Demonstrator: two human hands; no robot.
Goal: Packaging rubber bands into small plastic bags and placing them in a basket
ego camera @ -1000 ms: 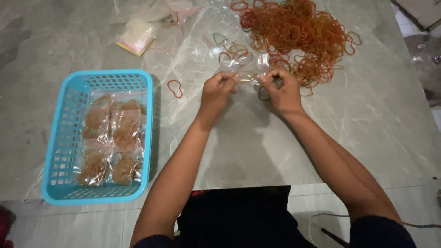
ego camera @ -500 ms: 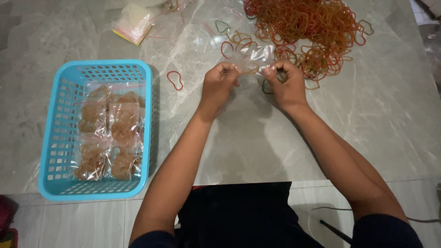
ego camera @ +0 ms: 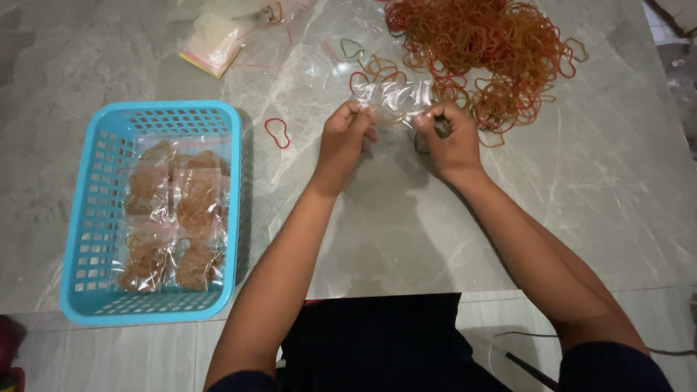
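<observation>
clear thin plastic, a small bag [ego camera: 392, 98], is stretched between both hands above the grey marbled tabletop [ego camera: 595, 189]. the left hand [ego camera: 343, 141] has its fingers [ego camera: 353, 115] pinched on the bag's left edge, and the right hand [ego camera: 450, 138] has its fingers clamped on the right edge; whether anything is inside the bag yet i cannot tell, it looks nearly flat.

judging by how things lie, the work is partly done: six or so filled bags [ego camera: 174, 214], crinkly and packed with brownish-orange bands, lie in rows in the blue plastic basket [ego camera: 87, 218] well to the left of the left fingers. much is left: a big tangled heap of rubber bands [ego camera: 486, 43], thin loops in orange and red, sits just beyond the right fingers. one red band [ego camera: 276, 133] lies alone to the left of the left fingers, and a stack of flat empty bags [ego camera: 210, 43] rests farther beyond them.
</observation>
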